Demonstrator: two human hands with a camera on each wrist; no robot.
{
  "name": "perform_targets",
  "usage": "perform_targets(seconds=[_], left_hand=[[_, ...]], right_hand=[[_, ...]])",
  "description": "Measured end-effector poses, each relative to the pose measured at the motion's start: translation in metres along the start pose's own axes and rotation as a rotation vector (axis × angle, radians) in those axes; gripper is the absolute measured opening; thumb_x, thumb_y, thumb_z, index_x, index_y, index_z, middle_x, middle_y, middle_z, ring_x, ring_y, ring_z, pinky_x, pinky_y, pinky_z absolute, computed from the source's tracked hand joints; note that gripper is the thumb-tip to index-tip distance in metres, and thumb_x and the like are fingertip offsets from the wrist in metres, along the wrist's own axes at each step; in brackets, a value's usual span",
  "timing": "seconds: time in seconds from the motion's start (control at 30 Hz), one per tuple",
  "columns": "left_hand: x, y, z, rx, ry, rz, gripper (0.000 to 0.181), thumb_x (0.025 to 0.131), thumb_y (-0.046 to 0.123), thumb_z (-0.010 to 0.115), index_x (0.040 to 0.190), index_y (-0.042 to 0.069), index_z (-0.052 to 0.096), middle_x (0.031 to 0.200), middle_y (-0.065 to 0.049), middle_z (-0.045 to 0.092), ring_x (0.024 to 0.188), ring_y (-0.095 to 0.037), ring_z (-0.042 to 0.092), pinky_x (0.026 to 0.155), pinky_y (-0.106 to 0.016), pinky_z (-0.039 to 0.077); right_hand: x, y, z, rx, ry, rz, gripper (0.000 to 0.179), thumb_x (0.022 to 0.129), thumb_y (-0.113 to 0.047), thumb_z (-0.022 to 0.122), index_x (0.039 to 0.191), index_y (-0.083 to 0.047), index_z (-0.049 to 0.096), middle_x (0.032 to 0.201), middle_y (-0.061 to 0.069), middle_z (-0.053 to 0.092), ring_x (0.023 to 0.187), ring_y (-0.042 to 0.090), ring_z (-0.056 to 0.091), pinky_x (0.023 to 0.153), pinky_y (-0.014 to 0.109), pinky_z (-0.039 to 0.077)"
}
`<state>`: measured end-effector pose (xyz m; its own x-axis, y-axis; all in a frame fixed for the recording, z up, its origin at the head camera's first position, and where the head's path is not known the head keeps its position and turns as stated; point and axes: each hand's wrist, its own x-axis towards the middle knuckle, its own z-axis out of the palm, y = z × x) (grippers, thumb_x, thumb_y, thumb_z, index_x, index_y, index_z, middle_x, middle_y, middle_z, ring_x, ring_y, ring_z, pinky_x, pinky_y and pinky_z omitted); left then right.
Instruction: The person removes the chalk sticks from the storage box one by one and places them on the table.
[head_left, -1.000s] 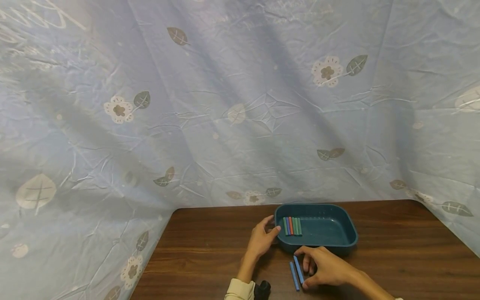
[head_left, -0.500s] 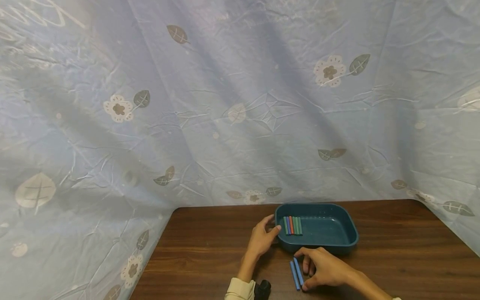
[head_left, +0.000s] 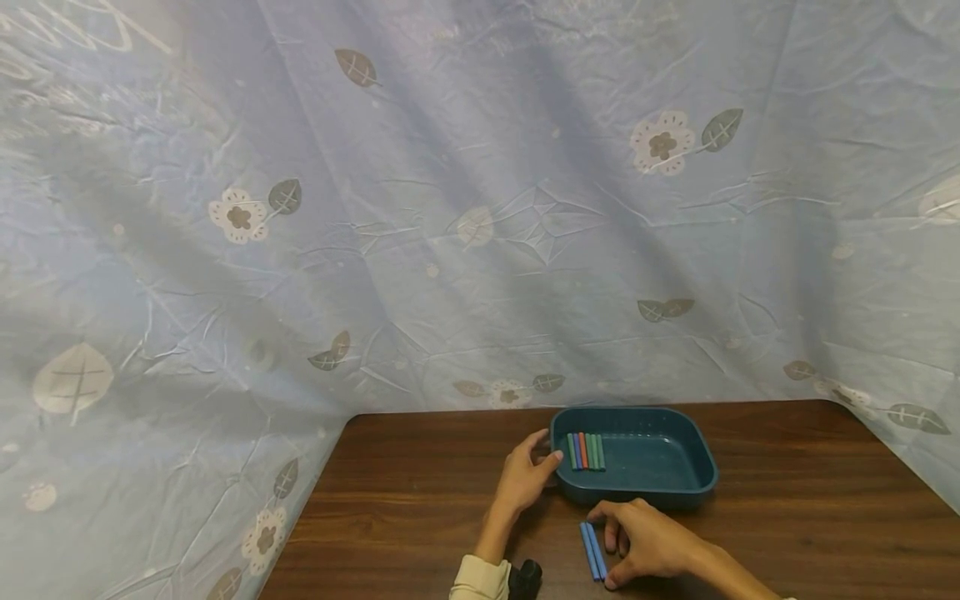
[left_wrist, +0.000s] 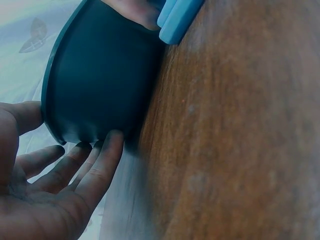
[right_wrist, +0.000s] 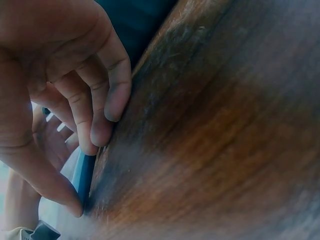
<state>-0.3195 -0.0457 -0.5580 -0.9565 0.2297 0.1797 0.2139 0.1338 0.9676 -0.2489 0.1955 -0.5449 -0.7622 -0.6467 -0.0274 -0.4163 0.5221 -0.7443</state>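
Two blue chalk sticks (head_left: 589,552) lie side by side on the table, seemingly touching along their length. My right hand (head_left: 652,542) holds the right-hand blue chalk stick (right_wrist: 86,175) lengthwise, thumb at its near end and index finger by its far end. A teal rectangular tray (head_left: 660,467) stands just beyond. At its left end my left hand (head_left: 522,479) grips it, with the thumb on the rim and the fingertips against the outer wall (left_wrist: 100,75). Inside, at the left, is a row of several chalk sticks (head_left: 583,452) in green, blue and red.
The wooden table (head_left: 420,492) runs under everything, with its back edge behind the tray. A pale blue patterned curtain (head_left: 450,317) hangs behind and at both sides. A black wrist device (head_left: 527,578) sits at the left cuff.
My right hand has brought the right blue chalk stick towards me and left, closing the gap to the other one. My left hand and the tray have stayed put.
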Motion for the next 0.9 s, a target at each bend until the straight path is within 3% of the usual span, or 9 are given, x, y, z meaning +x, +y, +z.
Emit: perform_targets(seconds=[0.9], left_hand=[[-0.0004,0.0012,-0.0007,0.009,0.006,-0.003,0.057,0.103,0.015,0.072,0.153,-0.005,0.053,0.138,-0.033,0.066,0.115,-0.038,0.075,0.081,-0.048,0.07]], right_hand=[[-0.0008,-0.0041,-0.0028,0.005,-0.018,0.017,0.075,0.077,-0.032,0.098,0.137,-0.002,0.064,0.089,-0.008,0.068,0.072,0.001,0.061,0.061,0.02,0.055]])
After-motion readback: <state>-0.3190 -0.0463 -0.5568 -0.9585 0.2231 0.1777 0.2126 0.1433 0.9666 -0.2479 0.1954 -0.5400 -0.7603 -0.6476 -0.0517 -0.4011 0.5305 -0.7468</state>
